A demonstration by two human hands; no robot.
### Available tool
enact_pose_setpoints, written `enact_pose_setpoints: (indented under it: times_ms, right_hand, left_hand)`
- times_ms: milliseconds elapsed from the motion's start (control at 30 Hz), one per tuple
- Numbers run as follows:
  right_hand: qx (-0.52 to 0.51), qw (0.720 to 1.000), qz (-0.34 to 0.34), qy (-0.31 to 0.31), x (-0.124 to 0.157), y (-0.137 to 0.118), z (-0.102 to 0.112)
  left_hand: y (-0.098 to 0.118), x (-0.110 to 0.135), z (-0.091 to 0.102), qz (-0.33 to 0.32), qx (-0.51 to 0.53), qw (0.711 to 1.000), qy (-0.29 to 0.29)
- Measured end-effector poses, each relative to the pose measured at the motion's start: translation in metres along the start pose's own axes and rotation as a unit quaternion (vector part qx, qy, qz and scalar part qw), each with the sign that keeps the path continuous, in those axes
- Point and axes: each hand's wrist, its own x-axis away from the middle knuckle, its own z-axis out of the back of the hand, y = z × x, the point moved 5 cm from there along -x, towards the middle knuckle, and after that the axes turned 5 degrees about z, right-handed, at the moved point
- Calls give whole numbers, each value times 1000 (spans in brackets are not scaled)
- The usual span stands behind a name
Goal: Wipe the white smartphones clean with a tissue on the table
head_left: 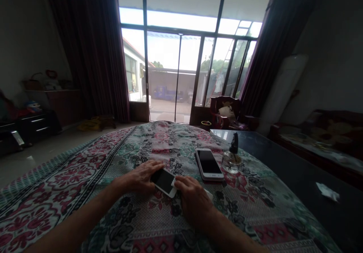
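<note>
Currently: white smartphone, long axis slanting down rightward | left hand nearer, fingers closed over its left end | right hand, fingers pressing white tissue against its right end

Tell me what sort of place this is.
Probably a home living room: a padded sofa along the right wall, long dark curtains beside glass doors, and a floral cloth in front.
</note>
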Motion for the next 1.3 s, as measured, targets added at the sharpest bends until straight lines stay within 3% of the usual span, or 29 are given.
enact_pose_setpoints:
  times_ms: [167,400,600,767,1100,1300]
  right_hand:
    - [-15,999,-13,28,-2,8,2]
    - [18,998,-61,5,-9,6,3]
    - [32,998,-45,-2,-2,-15,1]
    - [33,998,-17,-42,4,-32,-2]
    - [-1,999,-22,32,-22,18,1]
    - [10,999,-11,36,-17,11,1]
  left_hand:
    - [-10,25,-5,25,48,998,29]
    - [-16,22,-12,23,111,990,84]
    - [-13,23,-9,29,117,988,101]
    - [-12,23,-9,31,107,989,100]
    - [-10,22,-8,23,114,988,102]
    - [-7,22,-8,42,122,985,112]
